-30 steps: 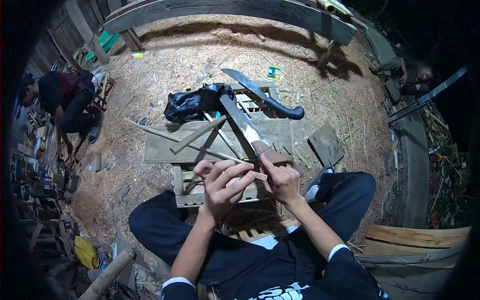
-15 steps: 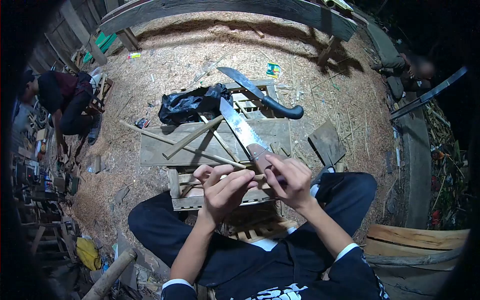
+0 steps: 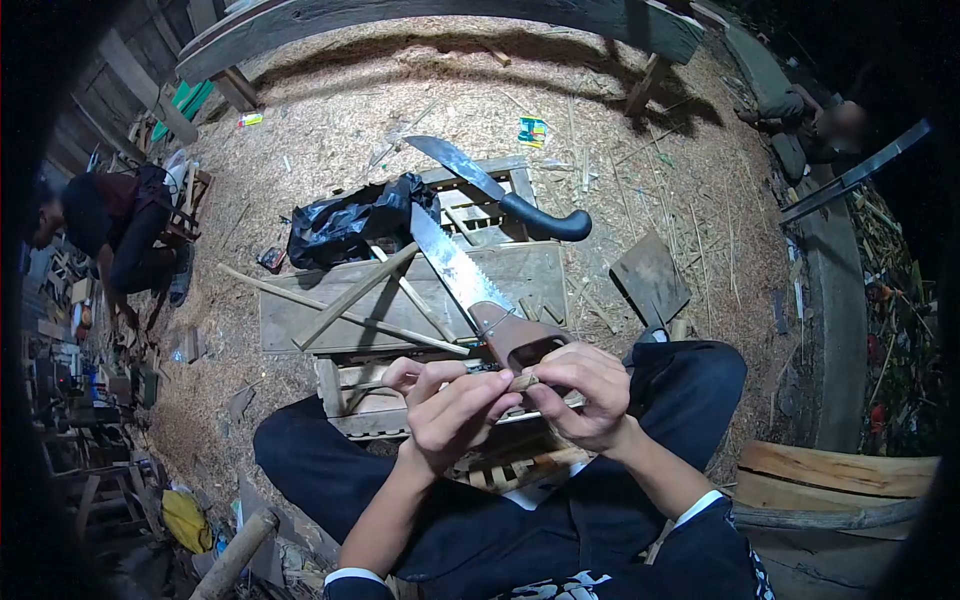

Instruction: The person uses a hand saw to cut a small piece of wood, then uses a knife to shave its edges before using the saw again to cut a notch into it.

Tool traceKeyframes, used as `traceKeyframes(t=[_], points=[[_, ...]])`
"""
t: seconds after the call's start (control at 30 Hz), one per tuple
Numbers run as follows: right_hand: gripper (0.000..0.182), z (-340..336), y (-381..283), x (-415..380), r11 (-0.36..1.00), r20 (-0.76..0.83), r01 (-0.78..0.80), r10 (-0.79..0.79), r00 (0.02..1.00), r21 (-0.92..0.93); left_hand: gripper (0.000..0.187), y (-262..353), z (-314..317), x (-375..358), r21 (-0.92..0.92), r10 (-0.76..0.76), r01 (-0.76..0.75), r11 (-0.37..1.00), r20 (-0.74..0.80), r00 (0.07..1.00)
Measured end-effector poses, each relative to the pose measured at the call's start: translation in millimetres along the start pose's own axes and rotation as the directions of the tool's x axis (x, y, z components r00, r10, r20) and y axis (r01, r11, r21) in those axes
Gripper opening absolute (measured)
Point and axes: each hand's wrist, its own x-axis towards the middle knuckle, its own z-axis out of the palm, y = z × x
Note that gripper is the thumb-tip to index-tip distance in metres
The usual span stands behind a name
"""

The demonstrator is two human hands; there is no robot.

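Observation:
A small piece of wood (image 3: 523, 382) is pinched between my two hands above the low slatted stand. My left hand (image 3: 445, 410) grips one end, its fingertips close to those of my right hand (image 3: 588, 395), which grips the other end. Just beyond them lies a handsaw (image 3: 458, 272) with a brown handle and its blade pointing away. Wooden sticks (image 3: 355, 300) cross on a flat board (image 3: 285, 318) to the left of the saw. Farther off, a large knife (image 3: 500, 190) with a black handle rests near a black plastic bag (image 3: 345, 225).
A person (image 3: 125, 225) bends over at the far left, and another person (image 3: 810, 125) sits at the upper right. A wooden beam (image 3: 440, 30) spans the top. A square-ended tool (image 3: 652, 280) lies at the right on the shavings-covered ground (image 3: 330, 120).
The view has shifted slightly, so the board and tools appear lower and farther left. Both hands remain together, with the small wood piece now showing more clearly between the fingertips.

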Motion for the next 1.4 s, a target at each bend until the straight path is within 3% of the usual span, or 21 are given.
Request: traceKeyframes(t=[0.3, 0.37, 0.43, 0.47, 0.53, 0.63, 1.07, 1.4], points=[[0.018, -7.0, 3.4, -3.2, 0.984, 0.028, -0.168, 0.166, 0.986, 0.065, 0.031, 0.6, 6.7, 9.5, 0.028, 0.002, -0.003, 1.000, 0.052, 0.999], [0.019, -6.1, 7.4, -3.7, 0.978, 0.033, -0.194, 0.192, 0.981, 0.077, 0.021, 1.3, 7.6, 10.3, 0.036, -0.049, 0.047, 0.998, 0.057, 0.997], [0.019, -4.4, 11.9, -2.4, 0.997, -0.055, -0.062, 0.060, 0.997, -0.038, 0.019, 0.9, 5.7, 11.7, 0.059, -0.057, 0.052, 0.997, 0.075, 0.996], [0.019, -4.1, 14.6, -3.5, 0.997, -0.054, -0.061, 0.059, 0.997, -0.039, 0.017, 0.7, 4.9, 12.1, 0.083, -0.063, 0.055, 0.995, 0.093, 0.994], [0.021, -4.4, 18.9, -5.8, 0.990, -0.057, 0.081, -0.088, 0.994, -0.116, 0.016, 0.3, 5.5, 10.5, 0.082, -0.065, 0.058, 0.995, 0.093, 0.994], [0.022, -5.5, 19.3, -5.4, 0.982, -0.042, 0.125, -0.133, 0.990, -0.144, 0.016, -1.6, 5.3, 9.0, 0.080, -0.069, 0.061, 0.995, 0.096, 0.993], [0.021, -0.8, 19.1, -14.0, 0.979, -0.071, 0.139, -0.151, 0.986, -0.149, 0.037, -4.3, 4.4, 7.7, 0.001, -0.011, 0.011, 1.000, 0.124, 0.992], [0.029, -0.1, 21.2, -13.6, 0.977, -0.036, 0.140, -0.148, 0.988, -0.161, 0.033, -6.4, 3.6, 9.6, 0.013, -0.017, 0.016, 1.000, 0.146, 0.989]])
